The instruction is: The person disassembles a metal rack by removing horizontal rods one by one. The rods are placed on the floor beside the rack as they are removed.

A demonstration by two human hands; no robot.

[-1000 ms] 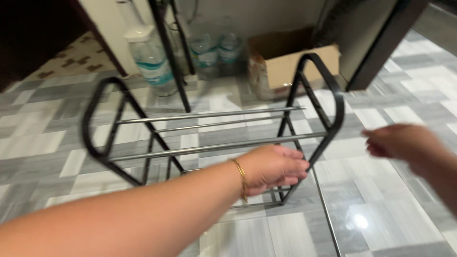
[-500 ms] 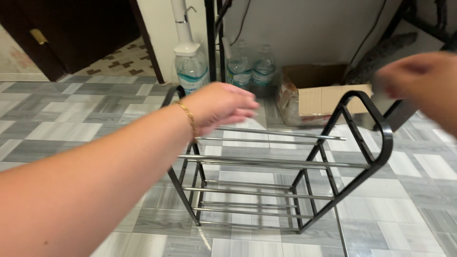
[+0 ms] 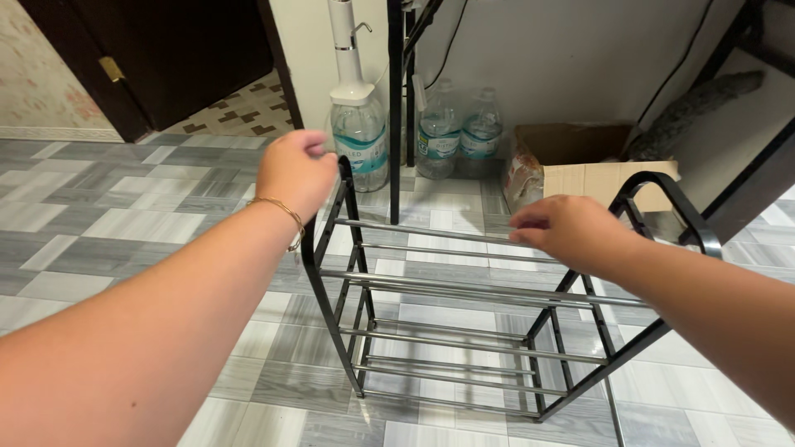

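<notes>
Left hand [image 3: 296,172] curled at shoe rack's [image 3: 464,285] left end frame (clasp unclear); right hand [image 3: 567,233] loosely open above its top rails.

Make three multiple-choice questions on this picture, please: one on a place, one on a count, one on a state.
1. Where is the left hand?
A. at the rack's left end frame
B. inside the cardboard box
C. on the door

2. How many water bottles stand by the wall?
A. one
B. three
C. six

3. How does the metal rack stand?
A. flat on its side
B. upright on the tiled floor
C. upside down

Answers: 1 A, the hand is at the black end loop; 2 B, one large and two smaller; 3 B, its rails lie level.
</notes>
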